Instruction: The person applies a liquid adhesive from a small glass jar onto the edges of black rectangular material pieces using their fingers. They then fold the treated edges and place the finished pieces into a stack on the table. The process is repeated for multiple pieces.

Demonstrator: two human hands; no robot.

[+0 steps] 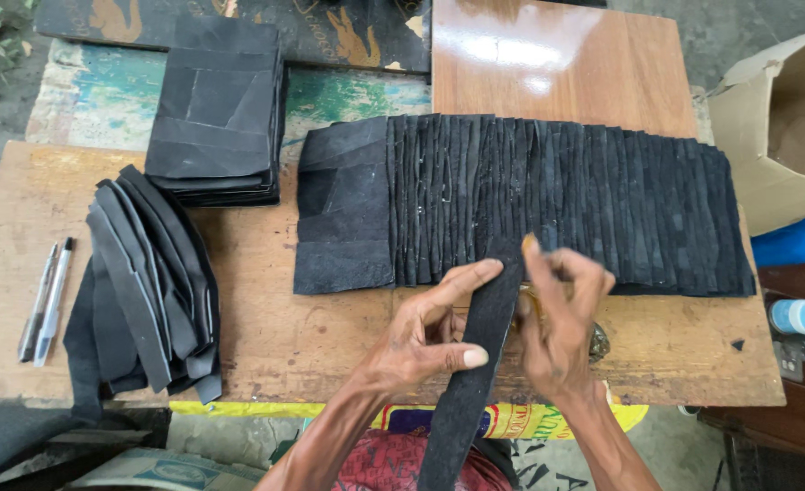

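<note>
Black strip [475,364] between both hands [493,332]

The worn wooden tabletop [275,345] carries a long fanned row of black leather pieces [548,200] across its middle toward three o'clock. At eleven o'clock sits a square stack of black pieces [219,109]. At nine o'clock lies a pile of curved black strips [148,282], with two pens [46,300] just beside it.

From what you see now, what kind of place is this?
Probably a small leather workshop: fanned black leather pieces on a worn wooden table, stacked cut shapes, and both hands holding a strip.
</note>
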